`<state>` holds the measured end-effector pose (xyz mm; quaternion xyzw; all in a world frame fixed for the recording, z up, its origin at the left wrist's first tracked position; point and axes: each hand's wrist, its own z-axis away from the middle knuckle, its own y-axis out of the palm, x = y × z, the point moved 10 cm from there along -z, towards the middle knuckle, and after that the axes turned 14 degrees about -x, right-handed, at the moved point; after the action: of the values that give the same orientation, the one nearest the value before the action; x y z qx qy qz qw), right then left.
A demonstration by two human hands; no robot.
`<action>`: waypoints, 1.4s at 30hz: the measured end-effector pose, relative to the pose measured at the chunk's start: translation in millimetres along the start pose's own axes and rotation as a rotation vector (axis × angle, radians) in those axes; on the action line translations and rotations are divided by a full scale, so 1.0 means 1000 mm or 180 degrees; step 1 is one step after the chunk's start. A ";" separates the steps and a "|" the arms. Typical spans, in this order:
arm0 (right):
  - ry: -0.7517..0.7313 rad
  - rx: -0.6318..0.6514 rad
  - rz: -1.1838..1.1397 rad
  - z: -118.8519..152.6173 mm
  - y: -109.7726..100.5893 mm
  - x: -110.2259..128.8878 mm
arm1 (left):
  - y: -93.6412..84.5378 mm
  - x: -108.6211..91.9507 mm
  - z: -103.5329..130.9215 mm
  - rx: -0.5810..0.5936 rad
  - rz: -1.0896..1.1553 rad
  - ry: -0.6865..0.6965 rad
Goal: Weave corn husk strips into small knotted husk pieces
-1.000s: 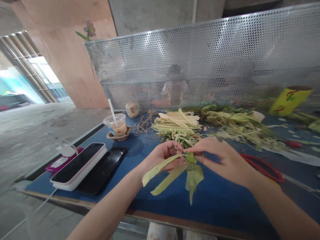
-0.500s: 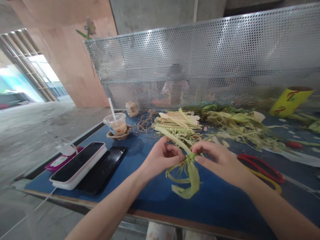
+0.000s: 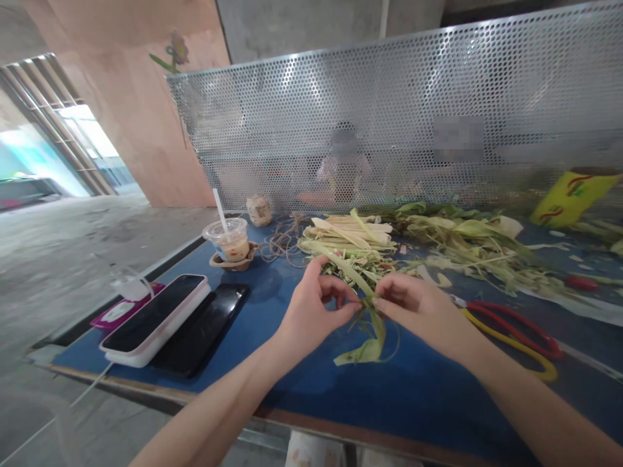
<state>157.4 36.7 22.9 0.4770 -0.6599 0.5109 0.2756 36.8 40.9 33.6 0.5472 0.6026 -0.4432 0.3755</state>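
Above the near part of the blue table, my left hand (image 3: pixel 315 306) and my right hand (image 3: pixel 422 312) meet fingertip to fingertip. Both pinch a pale green plant stalk (image 3: pixel 354 275) where its leaf strips (image 3: pixel 370 344) begin. The stalk slants up and away to the left, while the strips hang toward me with one broad end curling left. My fingertips partly hide the joint. Just beyond lies a pile of shredded green plant pieces (image 3: pixel 363 264), with pale cut stalks (image 3: pixel 353 228) stacked behind it.
Shears (image 3: pixel 516 331) with a red and a yellow handle lie by my right forearm. To the left are phones (image 3: pixel 204 331) and a drink cup (image 3: pixel 231 241). Twine (image 3: pixel 282 240) and leafy stems (image 3: pixel 452 227) lie farther back, before a perforated metal panel (image 3: pixel 302 130).
The looped leaf strips under my fingers have drawn in and hang less spread out. My right fingertips have moved slightly left and now cover more of the joint.
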 end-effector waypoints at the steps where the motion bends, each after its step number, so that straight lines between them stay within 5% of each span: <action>1: 0.0034 0.0007 -0.0066 0.000 0.001 -0.001 | -0.002 -0.003 0.000 -0.0094 -0.0070 0.0158; 20: -0.0150 -0.0293 -0.0116 0.005 0.003 0.003 | 0.001 -0.018 0.008 -0.0254 -0.0693 0.0890; 34: -0.0493 -0.0249 0.0506 0.004 -0.006 0.014 | 0.000 -0.002 0.002 -0.0150 -0.0053 0.0287; 42: -0.0596 -0.0821 0.0857 0.005 -0.021 0.015 | 0.009 0.019 0.001 0.0106 0.0504 -0.0572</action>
<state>171.4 26.0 42.5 0.3907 -0.8004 0.4078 0.2011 43.4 46.5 14.1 0.5573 0.5140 -0.4693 0.4527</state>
